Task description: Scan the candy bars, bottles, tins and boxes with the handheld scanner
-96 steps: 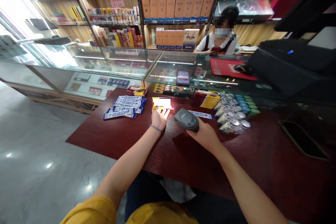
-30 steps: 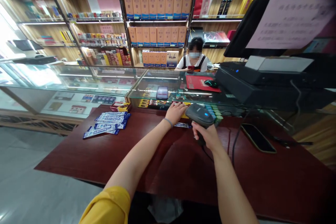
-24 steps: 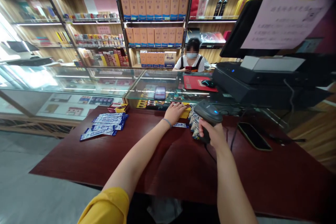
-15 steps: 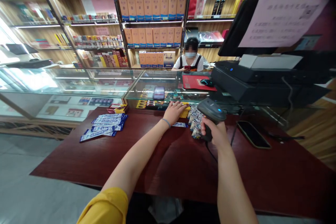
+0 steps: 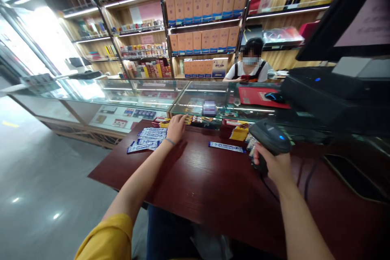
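My right hand is wrapped round the handle of a black barcode scanner with a lit blue light. Its head covers part of a row of small silver-topped packs. My left hand reaches to the table's back left, fingers loosely stretched and nothing visible in them. Beside it are a pile of blue-and-white sachets and a stack of red-and-yellow packets. A single blue-and-white sachet lies mid-table. Behind it, near the scanner, stands another stack of yellow-and-red packets.
The dark red table meets a glass display counter at the back. A phone lies to the right, below a black register and monitor. Across the counter sits a masked person. A cable hangs from the scanner.
My left hand has left the yellow packets near the scanner and swung left to the other stack. The right hand keeps the scanner. The view has turned left.
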`<state>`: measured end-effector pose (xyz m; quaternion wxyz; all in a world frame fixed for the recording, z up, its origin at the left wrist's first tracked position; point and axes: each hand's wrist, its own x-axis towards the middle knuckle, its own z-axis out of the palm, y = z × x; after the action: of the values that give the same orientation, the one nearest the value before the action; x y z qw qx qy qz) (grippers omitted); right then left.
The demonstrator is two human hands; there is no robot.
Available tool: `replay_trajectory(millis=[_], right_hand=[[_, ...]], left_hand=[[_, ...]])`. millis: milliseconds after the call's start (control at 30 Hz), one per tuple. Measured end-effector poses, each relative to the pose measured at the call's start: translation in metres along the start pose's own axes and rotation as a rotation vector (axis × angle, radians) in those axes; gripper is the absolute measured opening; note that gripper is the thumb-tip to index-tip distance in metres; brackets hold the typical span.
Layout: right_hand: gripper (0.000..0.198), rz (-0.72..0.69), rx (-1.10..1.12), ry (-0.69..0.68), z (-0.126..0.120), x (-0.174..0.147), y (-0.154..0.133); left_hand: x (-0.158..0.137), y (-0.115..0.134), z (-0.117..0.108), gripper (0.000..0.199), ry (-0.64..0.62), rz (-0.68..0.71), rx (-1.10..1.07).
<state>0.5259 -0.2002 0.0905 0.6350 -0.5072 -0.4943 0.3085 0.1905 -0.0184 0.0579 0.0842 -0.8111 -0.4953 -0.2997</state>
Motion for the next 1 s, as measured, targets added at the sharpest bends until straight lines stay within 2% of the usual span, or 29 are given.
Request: replay_trajectory(millis=[133,267,467,633,700,767,867,933,1000], right_hand=[[0.040,-0.006,-0.093,-0.078,0.018,-0.004,0.007],[0.044,0.006,-0.165,-0.142,0.039,-0.010,0.012],[0.046,0.019,-0.204,-0.102,0.060,-0.019,0.017],[0.043,0.037,-0.206,-0.104,0.058,-0.019,0.019],[0.040,0.043,-0.196,-0.128,0.055,-0.018,0.019],[0.039,0.038,-0.200,-0.153,0.051,-0.016,0.017],[0.037,0.021,-0.230,-0.141,0.047,-0.014,0.015],[0.036,0.021,-0.245,-0.114,0.047,-0.013,0.014],[0.036,0.028,-0.257,-0.094,0.048,-0.014,0.015]], left_hand=[[-0.014,-0.067,-0.014,0.050,-0.073,-0.128,0.113],[-0.020,-0.102,-0.016,0.053,-0.193,-0.193,0.160],[-0.017,-0.108,-0.014,0.045,-0.343,-0.185,0.147],[-0.016,-0.104,-0.021,0.038,-0.345,-0.238,0.167],[-0.018,-0.101,-0.026,0.038,-0.327,-0.219,0.149],[-0.021,-0.094,-0.031,0.038,-0.251,-0.222,0.085],[-0.025,-0.069,-0.032,0.034,0.004,-0.393,-0.095],[-0.026,-0.041,-0.026,0.029,0.231,-0.541,-0.335],[-0.027,-0.006,-0.015,0.021,0.411,-0.679,-0.729]])
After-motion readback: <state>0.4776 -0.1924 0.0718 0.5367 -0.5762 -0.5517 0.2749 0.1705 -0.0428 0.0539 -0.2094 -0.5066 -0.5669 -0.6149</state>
